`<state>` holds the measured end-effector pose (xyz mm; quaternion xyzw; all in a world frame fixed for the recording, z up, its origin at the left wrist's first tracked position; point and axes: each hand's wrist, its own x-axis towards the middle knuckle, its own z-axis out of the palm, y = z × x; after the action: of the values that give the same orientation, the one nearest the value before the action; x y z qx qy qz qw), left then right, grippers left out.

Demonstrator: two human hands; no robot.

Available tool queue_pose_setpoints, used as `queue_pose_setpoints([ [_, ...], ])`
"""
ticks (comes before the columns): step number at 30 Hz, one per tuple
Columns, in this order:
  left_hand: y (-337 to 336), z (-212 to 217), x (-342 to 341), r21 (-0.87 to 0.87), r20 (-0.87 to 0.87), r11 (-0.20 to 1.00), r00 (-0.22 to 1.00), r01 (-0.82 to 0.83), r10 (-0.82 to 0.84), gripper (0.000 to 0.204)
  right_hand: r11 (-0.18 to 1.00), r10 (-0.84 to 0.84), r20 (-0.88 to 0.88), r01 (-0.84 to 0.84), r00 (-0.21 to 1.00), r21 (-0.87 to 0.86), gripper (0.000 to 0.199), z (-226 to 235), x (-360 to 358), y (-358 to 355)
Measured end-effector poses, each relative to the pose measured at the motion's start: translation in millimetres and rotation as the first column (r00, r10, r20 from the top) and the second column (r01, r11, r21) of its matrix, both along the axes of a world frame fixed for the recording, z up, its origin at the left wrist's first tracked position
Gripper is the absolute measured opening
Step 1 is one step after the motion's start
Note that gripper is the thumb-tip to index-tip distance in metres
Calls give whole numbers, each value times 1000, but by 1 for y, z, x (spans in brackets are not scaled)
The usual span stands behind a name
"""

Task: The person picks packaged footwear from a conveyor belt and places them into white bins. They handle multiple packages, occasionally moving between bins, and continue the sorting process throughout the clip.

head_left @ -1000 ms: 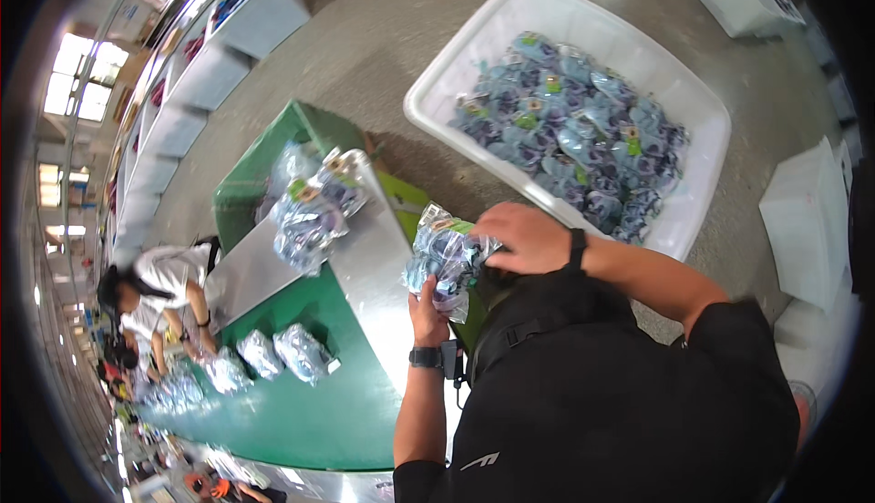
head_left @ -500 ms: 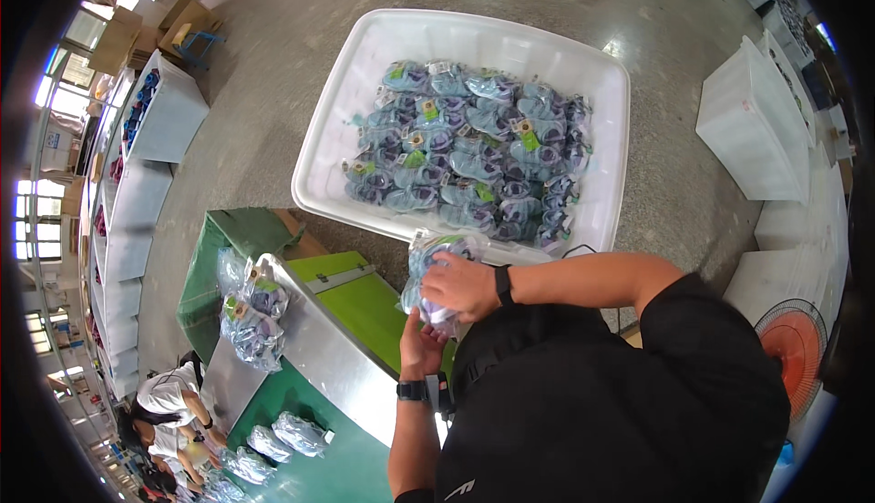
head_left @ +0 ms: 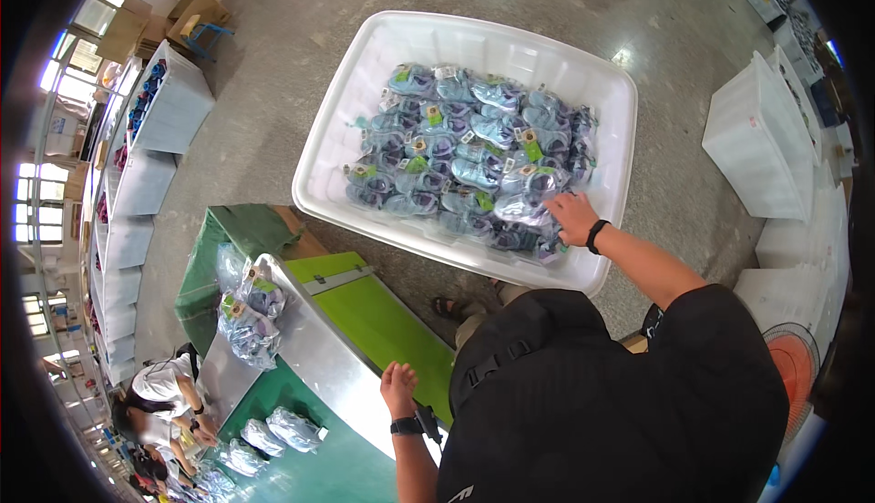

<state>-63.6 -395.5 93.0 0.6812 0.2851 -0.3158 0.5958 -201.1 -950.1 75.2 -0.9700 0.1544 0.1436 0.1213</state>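
Inside the white plastic bin (head_left: 314, 170), rows of pale blue and purple shoes in clear bags (head_left: 428, 145) lie packed together. At the near right part of this layer, my right hand (head_left: 573, 219) has its fingers on a bagged pair of shoes (head_left: 523, 209); its fingertips are closed against the clear film. My left hand (head_left: 398, 388) is raised over the edge of the metal-rimmed worktable (head_left: 342, 371), palm inward, fingers loosely bent and slightly apart, with nothing in it.
Bagged shoes (head_left: 248, 325) are piled on the worktable's metal end, and several wrapped pairs (head_left: 293, 430) lie on its green surface. People (head_left: 164, 394) work at the far left. A bright green panel (head_left: 383, 312) stands beside the table. An orange fan (head_left: 791, 366) and white bins (head_left: 756, 134) are at right.
My right hand has moved forward and right into the bin with the bagged pair, which now lies on the other shoes. My left hand has let go of it and dropped slightly back.
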Motion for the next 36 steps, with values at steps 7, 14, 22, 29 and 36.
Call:
queue_pose_setpoints([
  [7,49,-32,-35,-4,-84,989,986,-148,147,34,894,-210,-271,296,940,335,50,-54,-41,12],
  [14,81,-52,-41,-58,-118,974,970,-220,212,40,813,-248,-300,366,921,453,49,-68,-39,54],
  [22,135,-52,-18,53,-7,964,965,-260,261,46,828,-284,-98,296,954,477,41,-86,-7,58],
  [29,238,-63,18,338,426,851,872,-402,242,36,703,-354,-193,397,915,591,28,-90,33,86],
  [36,373,-63,58,657,552,556,827,-509,104,50,678,-327,-238,402,915,615,33,-68,60,143],
])
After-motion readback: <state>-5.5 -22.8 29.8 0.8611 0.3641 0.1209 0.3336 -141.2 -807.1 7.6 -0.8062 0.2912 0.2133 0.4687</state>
